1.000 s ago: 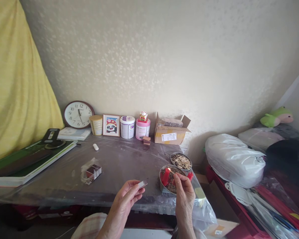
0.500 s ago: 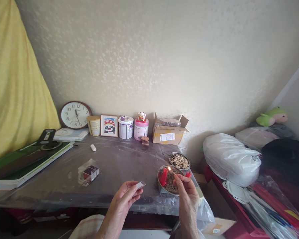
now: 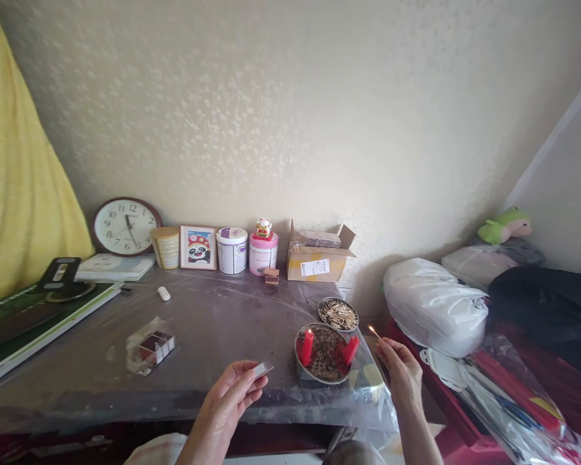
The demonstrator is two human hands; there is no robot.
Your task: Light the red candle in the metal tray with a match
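Note:
A small matchbox (image 3: 260, 370) is pinched in my left hand (image 3: 230, 394), over the front edge of the table. Between the fingertips of my right hand (image 3: 401, 367) is a burning match (image 3: 375, 333), flame at its tip, held out to the right of a round tin (image 3: 297, 352) of dark grains. Two red candles stand in the tin. A small flame shows on top of the left candle (image 3: 306, 349); the right candle (image 3: 350, 351) leans to the right, and I cannot make out a flame on it.
Behind the tin sits a dish of matchsticks (image 3: 339, 314). A bagged pack of matchboxes (image 3: 153, 347) lies on the table (image 3: 213, 323). An open cardboard box (image 3: 317, 261), tubs and a clock (image 3: 128, 226) line the wall. White bags (image 3: 433, 307) are heaped at right.
My right hand has moved right with the burning match, away from the left candle, which now shows a flame. My left hand still holds the matchbox. The view has turned slightly right.

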